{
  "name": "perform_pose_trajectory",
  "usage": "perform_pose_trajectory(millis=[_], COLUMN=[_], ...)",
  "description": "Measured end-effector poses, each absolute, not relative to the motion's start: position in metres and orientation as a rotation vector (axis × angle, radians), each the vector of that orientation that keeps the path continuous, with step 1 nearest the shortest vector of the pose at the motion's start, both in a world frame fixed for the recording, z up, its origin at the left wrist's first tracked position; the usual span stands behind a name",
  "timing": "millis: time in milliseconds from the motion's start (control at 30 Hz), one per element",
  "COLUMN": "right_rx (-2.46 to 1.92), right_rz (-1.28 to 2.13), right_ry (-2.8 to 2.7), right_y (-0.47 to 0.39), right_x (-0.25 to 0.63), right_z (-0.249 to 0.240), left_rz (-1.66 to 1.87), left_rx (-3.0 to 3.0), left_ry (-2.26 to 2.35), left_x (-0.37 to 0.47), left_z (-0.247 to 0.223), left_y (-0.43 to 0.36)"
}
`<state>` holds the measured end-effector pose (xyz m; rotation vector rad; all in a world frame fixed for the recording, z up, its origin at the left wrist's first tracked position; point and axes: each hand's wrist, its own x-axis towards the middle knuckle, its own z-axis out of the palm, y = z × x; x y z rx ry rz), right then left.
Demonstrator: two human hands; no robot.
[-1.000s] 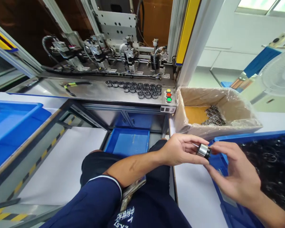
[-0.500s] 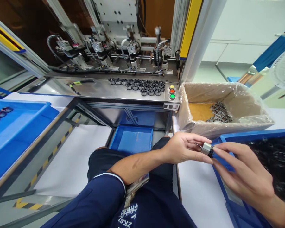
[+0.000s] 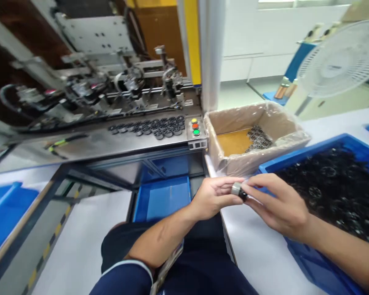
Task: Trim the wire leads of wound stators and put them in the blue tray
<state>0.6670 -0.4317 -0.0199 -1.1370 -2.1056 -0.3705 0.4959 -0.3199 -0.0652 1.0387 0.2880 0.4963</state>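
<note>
In front of the cardboard box, my two hands meet on one small part. My left hand (image 3: 209, 198) has its thumb and fingers closed around the silver metal ring (image 3: 235, 188). On the other side, the fingertips of my right hand (image 3: 278, 201) pinch the black piece (image 3: 243, 195) at the ring's end. The two pieces touch; how deeply one sits in the other is hidden by my fingers. To the right, a blue bin (image 3: 266, 166) holds a heap of similar black pieces (image 3: 329, 184). The plastic-lined cardboard box (image 3: 233, 162) holds several metal rings (image 3: 258, 138).
Rows of dark round parts (image 3: 153, 126) lie on the machine's steel ledge, beside a button box (image 3: 196, 132). Black-and-yellow pliers (image 3: 60, 143) lie farther left. A blue tray (image 3: 162, 198) is low ahead, another (image 3: 9, 213) at left. A white fan (image 3: 338, 61) stands back right.
My view has swung to the right, so the bin of black pieces shows more fully. Both hands still hold the ring and black piece together.
</note>
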Motion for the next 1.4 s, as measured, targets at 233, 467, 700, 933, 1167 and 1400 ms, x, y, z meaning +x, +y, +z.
perform_pose_trajectory(millis=[233, 467, 700, 933, 1167, 1400], right_rx=[-1.114, -1.09, -1.151, -1.213, -1.16, -1.233], right_rz=[-0.225, -0.249, -0.219, -0.327, -0.459, -0.505], right_ry=[-1.996, -1.97, -1.907, -2.008, -2.158, -2.06], right_y=[-0.428, -0.431, -0.43, -0.428, -0.428, -0.436], right_x=[0.667, 0.665, 0.663, 0.675, 0.676, 0.666], right_z=[-0.027, -0.024, -0.03, -0.025, -0.025, -0.02], left_rz=[0.592, 0.556, 0.544, 0.522, 0.504, 0.603], left_rx=[1.131, 1.106, 1.039, 1.028, 0.919, 0.847], left_ry=[0.251, 0.21, 0.178, 0.085, 0.137, 0.264], left_x=[0.502, 0.505, 0.507, 0.501, 0.501, 0.502], left_z=[-0.082, -0.084, -0.08, -0.069, -0.071, -0.063], left_y=[-0.316, -0.319, -0.321, -0.325, -0.324, -0.318])
